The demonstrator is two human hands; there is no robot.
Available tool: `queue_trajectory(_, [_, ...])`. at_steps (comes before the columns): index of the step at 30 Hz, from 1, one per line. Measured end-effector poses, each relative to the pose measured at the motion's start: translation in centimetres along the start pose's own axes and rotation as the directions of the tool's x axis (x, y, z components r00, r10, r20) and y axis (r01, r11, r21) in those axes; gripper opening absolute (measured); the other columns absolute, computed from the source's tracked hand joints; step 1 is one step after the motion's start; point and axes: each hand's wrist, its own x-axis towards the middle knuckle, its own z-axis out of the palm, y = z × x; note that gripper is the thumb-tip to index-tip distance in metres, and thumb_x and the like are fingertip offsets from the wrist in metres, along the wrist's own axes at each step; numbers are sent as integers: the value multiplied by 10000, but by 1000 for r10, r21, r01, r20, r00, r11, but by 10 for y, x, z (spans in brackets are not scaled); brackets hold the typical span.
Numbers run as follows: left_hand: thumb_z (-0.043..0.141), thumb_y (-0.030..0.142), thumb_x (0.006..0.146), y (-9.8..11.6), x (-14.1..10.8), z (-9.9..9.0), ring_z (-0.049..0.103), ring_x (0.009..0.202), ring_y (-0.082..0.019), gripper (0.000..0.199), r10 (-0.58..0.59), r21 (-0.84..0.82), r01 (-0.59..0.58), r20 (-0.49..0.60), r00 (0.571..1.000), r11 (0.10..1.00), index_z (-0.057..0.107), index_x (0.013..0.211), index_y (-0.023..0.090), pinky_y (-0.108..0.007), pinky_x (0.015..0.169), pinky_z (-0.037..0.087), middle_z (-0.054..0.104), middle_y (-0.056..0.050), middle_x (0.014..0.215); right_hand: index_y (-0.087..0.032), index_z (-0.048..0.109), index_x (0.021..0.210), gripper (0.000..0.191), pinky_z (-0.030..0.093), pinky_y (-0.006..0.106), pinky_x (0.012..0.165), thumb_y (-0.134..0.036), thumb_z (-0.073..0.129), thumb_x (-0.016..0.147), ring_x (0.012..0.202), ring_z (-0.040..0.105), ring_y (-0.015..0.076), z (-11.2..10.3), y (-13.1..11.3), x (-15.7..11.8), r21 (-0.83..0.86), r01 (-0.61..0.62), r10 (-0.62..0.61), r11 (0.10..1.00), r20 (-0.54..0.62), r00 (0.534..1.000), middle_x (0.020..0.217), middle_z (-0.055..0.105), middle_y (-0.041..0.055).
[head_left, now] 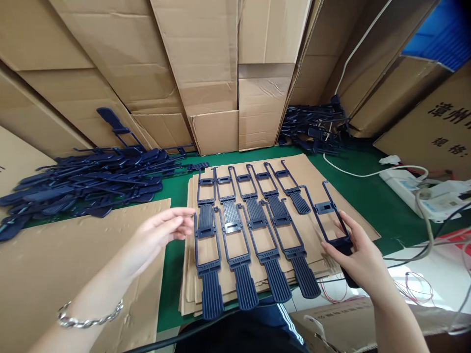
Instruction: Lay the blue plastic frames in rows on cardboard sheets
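- Dark-blue plastic frame [326, 208]: over the cardboard stack's [312, 176] right side, pinched between right hand's [358, 252] thumb and fingers
- Left hand [165, 230]: fingers loosely parted, beside the front row's leftmost frame [211, 289]

I'm losing part of the held frame [326, 208] behind the R hand [362, 257], incl. some of that hand's own fingers. On the L hand [162, 233], overlapping fingers are hiding each other in part. Pic's left edge is cutting off the L pile [73, 184]; in the far R pile [312, 125], tangled pcs are covering one another. Right edge is clipping the blue sheet [441, 37] and box lettering [447, 115]. Print on the white unit [408, 198] is coming through too small.
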Motion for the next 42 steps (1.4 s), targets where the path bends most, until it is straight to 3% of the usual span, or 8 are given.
queue_trajectory(4, [681, 353, 697, -7, -12, -24, 541, 729, -130, 121, -46, -42, 37, -221, 974, 998, 707, 816, 348, -206, 668, 470, 627, 19, 792, -199, 342, 1365, 729, 399, 398, 1000, -418, 617, 726, 1214, 446, 278, -5, 26, -1, -151, 56, -46, 987, 71, 996, 1340, 450, 117])
queue_trajectory(7, [659, 317, 713, -12, -15, -31, 524, 733, -124, 98, -68, -81, 47, -278, 958, 996, 702, 790, 360, -194, 671, 465, 621, 40, 773, -204, 331, 1367, 694, 391, 388, 1010, -414, 581, 755, 1231, 430, 258, 0, 32, -4, -170, 90, -66, 981, 145, 987, 1347, 446, 104])
queue_trajectory(10, [697, 348, 664, -18, -12, -33, 525, 722, -129, 130, -78, -113, 47, -284, 956, 993, 706, 791, 327, -195, 656, 474, 614, 20, 759, -221, 324, 1368, 690, 406, 404, 997, -431, 574, 761, 1231, 429, 258, 6, 30, -5, -181, 60, -32, 982, 154, 988, 1339, 457, 90])
queue_trajectory(14, [802, 404, 454, -24, -5, -32, 545, 685, -158, 369, -77, -135, 34, -322, 944, 990, 714, 776, 246, -219, 605, 505, 608, -30, 730, -233, 290, 1390, 736, 402, 427, 995, -467, 576, 754, 1235, 422, 272, 9, 25, -6, -190, 36, -7, 981, 151, 989, 1355, 438, 90])
queue_trajectory(18, [819, 422, 395, -23, -3, -31, 544, 657, -150, 430, -85, -167, 30, -335, 938, 985, 716, 764, 225, -201, 569, 506, 603, -37, 714, -234, 275, 1400, 728, 394, 428, 999, -491, 542, 773, 1250, 404, 271, 10, 21, -6, -232, 17, 19, 973, 149, 989, 1379, 412, 79])
queue_trajectory(28, [821, 400, 362, -22, -5, -34, 535, 622, -146, 417, -117, -217, 44, -336, 935, 975, 724, 725, 220, -196, 524, 496, 600, -45, 688, -172, 248, 1411, 766, 430, 433, 947, -549, 459, 779, 1243, 407, 289, 24, 2, -7, -299, -103, 138, 949, 96, 986, 1377, 408, 111])
queue_trajectory(42, [800, 374, 424, -31, -5, -41, 535, 635, -154, 379, -145, -233, 73, -307, 941, 970, 720, 760, 219, -214, 527, 503, 599, -43, 713, -202, 136, 1440, 793, 457, 433, 890, -535, 444, 790, 1230, 423, 300, 28, -8, -6, -301, -129, 166, 945, 102, 981, 1389, 393, 93])
